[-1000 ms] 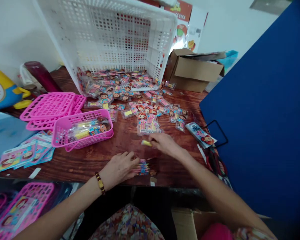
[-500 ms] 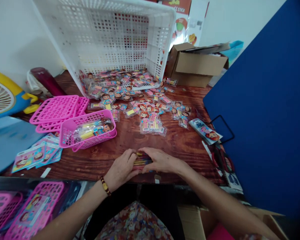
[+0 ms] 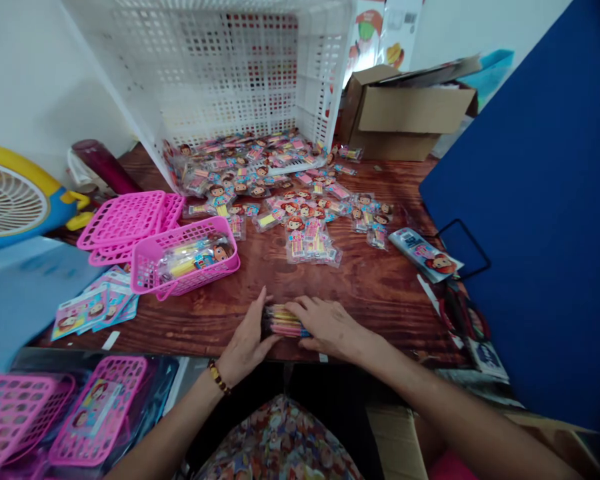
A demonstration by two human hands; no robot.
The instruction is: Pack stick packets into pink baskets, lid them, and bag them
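A bundle of slim coloured sticks that look like pencils [image 3: 284,321], yellow, pink and blue, lies at the front of the wooden table between my hands. My right hand [image 3: 334,327] is closed over its right end, covering that part. At the left end stands my left hand [image 3: 247,337], its fingers stretched out and thumb apart, close against the bundle; whether it touches is hard to tell. Beyond them is a small pile of clear packets with cartoon-girl cards [image 3: 313,243]. A pink basket [image 3: 185,260] to the left holds a larger clear packet with yellow pieces.
A white crate [image 3: 230,73] lies tipped at the back, packets spilling out. Pink lattice lids [image 3: 130,217], printed cards [image 3: 97,307] and a fan [image 3: 15,193] are left. To the right are a printed pouch [image 3: 425,255], scissors [image 3: 473,320], a cardboard box [image 3: 410,120] and a blue panel [image 3: 535,220].
My left hand has opened, its fingers straightening away from the bundle, which shows more now. My right hand stays on the right end. The whole view has shifted slightly.
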